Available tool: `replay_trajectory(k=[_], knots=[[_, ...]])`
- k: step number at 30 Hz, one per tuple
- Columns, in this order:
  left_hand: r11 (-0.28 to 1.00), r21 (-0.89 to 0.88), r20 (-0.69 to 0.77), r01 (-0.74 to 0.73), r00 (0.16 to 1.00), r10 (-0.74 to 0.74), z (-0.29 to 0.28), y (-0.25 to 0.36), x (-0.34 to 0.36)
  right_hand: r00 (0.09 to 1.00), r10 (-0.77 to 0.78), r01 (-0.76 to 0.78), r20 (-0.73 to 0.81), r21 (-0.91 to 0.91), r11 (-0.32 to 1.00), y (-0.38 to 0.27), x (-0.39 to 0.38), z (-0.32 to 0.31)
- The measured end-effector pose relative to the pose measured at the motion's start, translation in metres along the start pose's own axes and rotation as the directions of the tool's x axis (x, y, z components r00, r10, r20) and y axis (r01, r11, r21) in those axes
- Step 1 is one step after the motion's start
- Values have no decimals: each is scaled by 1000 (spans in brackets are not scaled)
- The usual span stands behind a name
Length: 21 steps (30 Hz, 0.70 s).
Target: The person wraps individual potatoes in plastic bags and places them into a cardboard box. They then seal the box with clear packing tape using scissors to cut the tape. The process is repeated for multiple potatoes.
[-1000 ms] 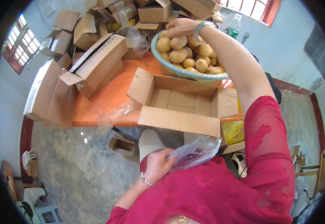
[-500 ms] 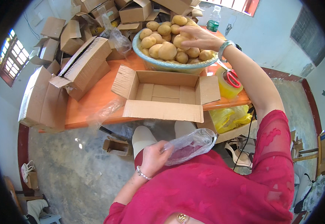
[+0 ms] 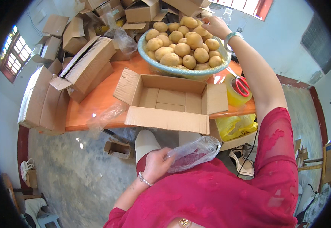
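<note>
My left hand (image 3: 158,164) is closed on the gathered edge of a clear plastic bag (image 3: 195,154), low in front of my body. The bag's wide mouth points to the right. My right hand (image 3: 216,27) reaches over the far right side of a blue basin (image 3: 165,70) heaped with potatoes (image 3: 182,49). Its fingers are loosely bent and apart, and I see no potato in them. Between me and the basin, an open cardboard box (image 3: 167,119) sits on the orange table with its flaps spread and nothing inside.
Red-handled scissors (image 3: 241,86) lean over a roll of yellowish tape (image 3: 235,97) right of the box. Cardboard boxes (image 3: 85,72) pile up at the left and back of the orange table (image 3: 78,118). Below its right edge, a carton holds a yellow plastic bag (image 3: 235,127).
My right hand has moved from above the potatoes up and away to the basin's far right side. More potatoes now show. My left hand keeps hold of the plastic bag.
</note>
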<state>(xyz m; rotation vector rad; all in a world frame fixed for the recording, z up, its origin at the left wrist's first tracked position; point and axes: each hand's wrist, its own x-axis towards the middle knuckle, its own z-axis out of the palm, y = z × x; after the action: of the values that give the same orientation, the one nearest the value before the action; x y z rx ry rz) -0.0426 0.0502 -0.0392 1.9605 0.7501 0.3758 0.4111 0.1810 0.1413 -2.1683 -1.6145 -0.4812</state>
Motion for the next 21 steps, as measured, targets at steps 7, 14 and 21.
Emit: replay_trajectory(k=[7,14,21], knots=[[1000,-18,5,25,1000,-25,-4,-8,9,987,84,-74,137,-74,995,-6,57,45],[999,38,-14,38,999,-38,-5,-3,16,998,-43,50,48,-151,987,-10,42,18],[1000,0,-66,24,998,-24,2,5,12,996,84,-74,21,706,704,-72,-120,-114]])
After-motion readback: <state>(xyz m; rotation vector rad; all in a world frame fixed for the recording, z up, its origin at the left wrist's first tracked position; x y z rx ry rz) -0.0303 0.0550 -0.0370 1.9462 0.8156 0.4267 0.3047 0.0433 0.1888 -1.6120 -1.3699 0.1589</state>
